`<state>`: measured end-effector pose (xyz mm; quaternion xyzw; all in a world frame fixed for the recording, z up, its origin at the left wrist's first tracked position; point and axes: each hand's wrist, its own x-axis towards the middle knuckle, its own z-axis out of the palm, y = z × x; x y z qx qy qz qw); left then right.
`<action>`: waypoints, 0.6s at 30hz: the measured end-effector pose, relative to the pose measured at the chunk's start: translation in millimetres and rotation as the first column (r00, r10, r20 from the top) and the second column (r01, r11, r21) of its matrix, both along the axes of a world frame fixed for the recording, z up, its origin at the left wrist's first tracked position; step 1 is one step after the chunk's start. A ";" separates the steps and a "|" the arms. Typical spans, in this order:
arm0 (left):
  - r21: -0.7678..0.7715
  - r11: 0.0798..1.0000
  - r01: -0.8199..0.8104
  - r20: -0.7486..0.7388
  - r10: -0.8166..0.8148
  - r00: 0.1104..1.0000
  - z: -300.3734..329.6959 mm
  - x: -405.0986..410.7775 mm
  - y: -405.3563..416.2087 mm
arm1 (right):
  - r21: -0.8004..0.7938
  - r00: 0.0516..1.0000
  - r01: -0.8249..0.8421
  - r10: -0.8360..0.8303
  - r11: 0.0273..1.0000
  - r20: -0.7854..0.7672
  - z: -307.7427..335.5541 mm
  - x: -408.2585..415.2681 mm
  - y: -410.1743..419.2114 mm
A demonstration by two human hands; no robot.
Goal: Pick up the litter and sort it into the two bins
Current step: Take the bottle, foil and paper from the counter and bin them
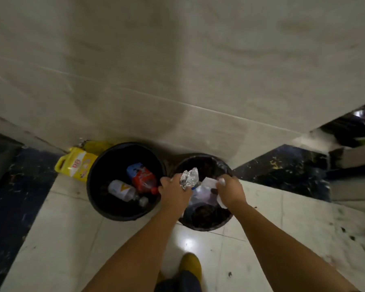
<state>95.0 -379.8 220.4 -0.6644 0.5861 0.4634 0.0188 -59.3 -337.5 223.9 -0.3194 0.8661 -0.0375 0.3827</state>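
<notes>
Two round black bins stand against the wall. The left bin (93, 186) holds a clear plastic bottle (122, 189) and a red-labelled bottle (143, 177). The right bin (200, 159) holds white paper and plastic wrap (204, 191) over dark matter. My left hand (174, 191) hovers over the right bin's left rim, shut on a crumpled ball of silver foil (190, 177). My right hand (230, 191) is above the same bin's right side, shut on a crumpled piece of white paper (221, 182).
A yellow plastic jug (76, 164) lies on the floor beside the left bin, against the wall. Pale floor tiles have a dark marble border (282, 167) at both sides. My foot in a yellow shoe (191, 265) stands just behind the bins.
</notes>
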 end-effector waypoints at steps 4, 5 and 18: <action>0.037 0.999 -0.038 0.005 0.038 0.999 -69.7 -40.3 11.8 | -0.112 0.995 0.092 -0.088 0.989 0.041 -68.0 -8.8 23.5; 0.060 0.997 -0.046 -0.001 0.046 0.999 -90.4 -47.2 13.1 | -0.121 0.995 0.093 -0.088 0.988 0.045 -87.5 -7.7 26.1; 0.228 0.973 -0.036 -0.060 0.051 0.997 -184.1 -56.1 -8.4 | -0.122 0.980 0.144 -0.125 0.982 0.156 -158.4 -13.6 31.1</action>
